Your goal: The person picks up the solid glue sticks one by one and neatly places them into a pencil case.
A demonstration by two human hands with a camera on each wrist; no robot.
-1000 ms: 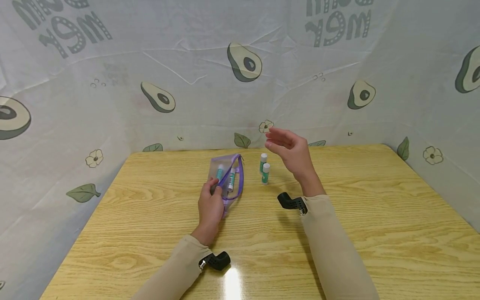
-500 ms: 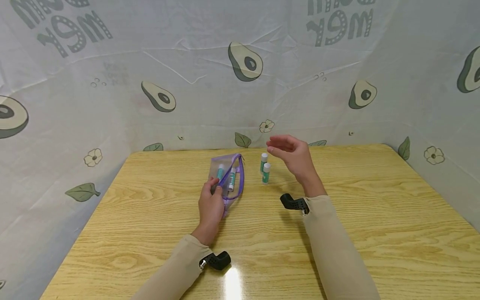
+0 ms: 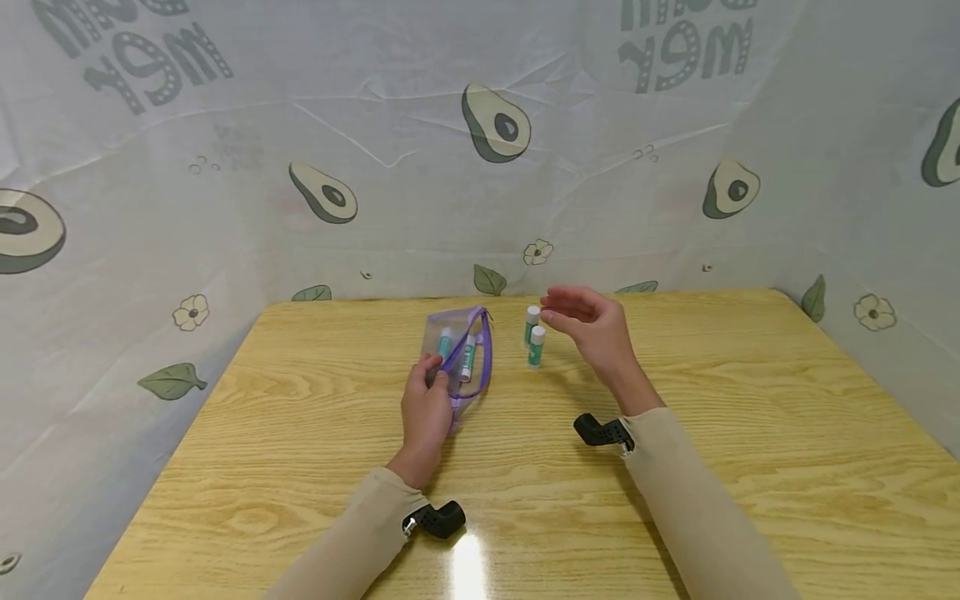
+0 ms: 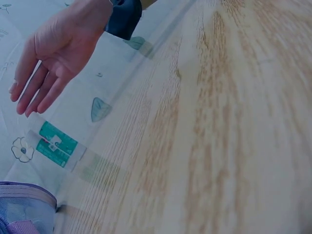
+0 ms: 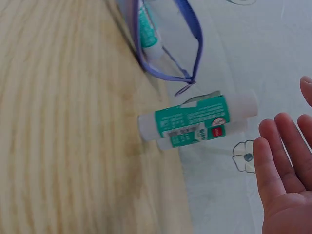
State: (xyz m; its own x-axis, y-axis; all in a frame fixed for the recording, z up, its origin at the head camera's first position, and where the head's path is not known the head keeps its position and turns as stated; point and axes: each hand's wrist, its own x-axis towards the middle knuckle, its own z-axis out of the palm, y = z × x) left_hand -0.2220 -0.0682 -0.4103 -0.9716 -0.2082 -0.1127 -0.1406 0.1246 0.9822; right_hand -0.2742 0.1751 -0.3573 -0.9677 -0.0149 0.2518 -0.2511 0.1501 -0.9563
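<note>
My left hand [image 3: 425, 417] grips the near left side of a clear pouch [image 3: 487, 367] with purple trim, its mouth spread apart. Inside the pouch lie two glue sticks with green labels, one nearer the opening [image 3: 468, 360] and one seen through the clear wall [image 3: 445, 342]. Right of it a front glue stick [image 3: 536, 348] and a rear glue stick [image 3: 532, 318] stand upright, white caps on top. My right hand [image 3: 603, 333] holds nothing; its fingers reach forward, loosely bent, close beside the caps. In the right wrist view the fingertips [image 5: 263, 146] are apart from the glue sticks.
The wooden table [image 3: 300, 467] reaches to a pale cloth [image 3: 405, 208] printed with avocados, which hangs behind and at both sides. A black wrist camera [image 3: 442, 519] sits on the left sleeve and another wrist camera [image 3: 597, 431] on the right sleeve.
My right hand has come down from above the standing glue sticks to the height of their caps. The left hand keeps its grip on the pouch.
</note>
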